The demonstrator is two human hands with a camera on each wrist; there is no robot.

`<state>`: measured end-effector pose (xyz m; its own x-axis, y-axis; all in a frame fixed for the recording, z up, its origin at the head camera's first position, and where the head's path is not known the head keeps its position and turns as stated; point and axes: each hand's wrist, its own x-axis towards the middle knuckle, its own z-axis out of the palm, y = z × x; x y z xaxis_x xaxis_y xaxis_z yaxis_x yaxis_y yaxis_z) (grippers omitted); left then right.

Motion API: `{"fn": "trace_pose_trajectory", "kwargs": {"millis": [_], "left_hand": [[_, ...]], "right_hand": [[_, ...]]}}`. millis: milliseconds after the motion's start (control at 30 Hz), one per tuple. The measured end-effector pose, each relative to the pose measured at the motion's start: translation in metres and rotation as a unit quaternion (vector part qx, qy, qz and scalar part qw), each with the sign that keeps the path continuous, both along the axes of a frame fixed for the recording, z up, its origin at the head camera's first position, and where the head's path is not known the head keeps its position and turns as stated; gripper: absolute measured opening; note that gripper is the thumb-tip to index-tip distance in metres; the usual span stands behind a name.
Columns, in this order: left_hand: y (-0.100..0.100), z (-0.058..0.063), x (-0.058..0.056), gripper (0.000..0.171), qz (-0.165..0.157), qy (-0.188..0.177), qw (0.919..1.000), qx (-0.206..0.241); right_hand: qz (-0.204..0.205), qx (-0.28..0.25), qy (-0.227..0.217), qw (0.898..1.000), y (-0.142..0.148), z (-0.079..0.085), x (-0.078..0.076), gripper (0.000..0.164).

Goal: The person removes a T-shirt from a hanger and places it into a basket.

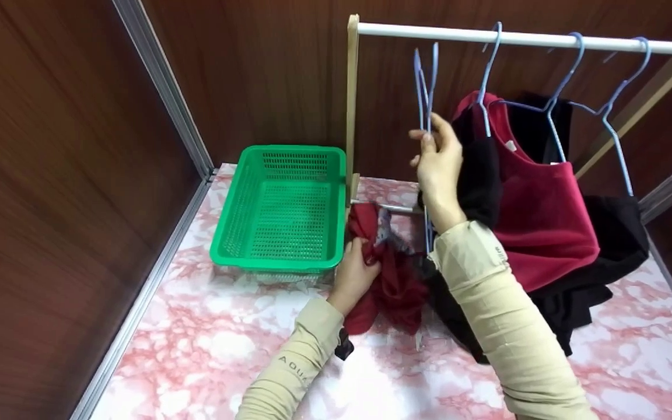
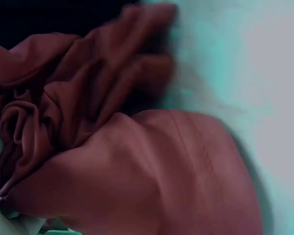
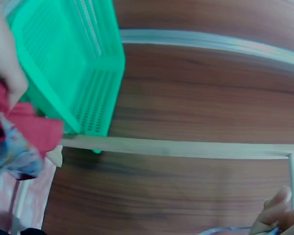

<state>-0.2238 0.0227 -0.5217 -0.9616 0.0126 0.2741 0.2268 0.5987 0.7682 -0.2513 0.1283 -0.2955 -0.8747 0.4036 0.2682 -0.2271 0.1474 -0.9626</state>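
Note:
In the head view my left hand (image 1: 354,269) grips a bunched dark red garment (image 1: 397,291) just right of the green basket. A grey-blue patterned piece of cloth (image 1: 384,226) shows among its folds. Wrinkled red fabric (image 2: 122,166) fills much of the left wrist view. My right hand (image 1: 440,160) pinches thin blue wire hangers (image 1: 421,87), whose hooks stand just below the rack's rod. That hand's fingers (image 3: 279,200) also show at the lower right of the right wrist view. Black cloth hangs close behind the right hand.
The green basket (image 1: 336,256) stands left of the rack's wooden post (image 1: 352,105). Along the white rod (image 1: 429,30) hang several blue hangers, one with a red velvet top (image 1: 546,221), others with black garments (image 1: 616,233). Brown panels (image 1: 67,175) enclose the pink marbled floor (image 1: 219,344).

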Motion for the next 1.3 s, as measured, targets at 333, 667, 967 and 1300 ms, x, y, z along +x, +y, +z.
{"fn": "trace_pose_trajectory", "kwargs": {"millis": [333, 667, 967, 1300], "left_hand": [[-0.025, 0.056, -0.006, 0.037, 0.036, 0.058, 0.9855, 0.156], [-0.086, 0.073, -0.032, 0.036, 0.104, 0.05, 0.9521, 0.283], [-0.131, 0.051, -0.057, 0.035, 0.23, 0.005, 0.9405, 0.251], [-0.145, 0.024, -0.067, 0.03, 0.25, -0.051, 0.9574, 0.136]], "right_hand": [[-0.033, 0.012, -0.021, 0.999, 0.0, 0.008, -0.004, 0.03], [-0.027, -0.003, -0.038, 0.999, -0.013, 0.001, -0.001, 0.042], [-0.064, 0.007, -0.043, 0.997, -0.023, -0.014, -0.002, 0.042], [-0.051, 0.014, -0.06, 0.997, -0.047, -0.014, 0.004, 0.048]]}}
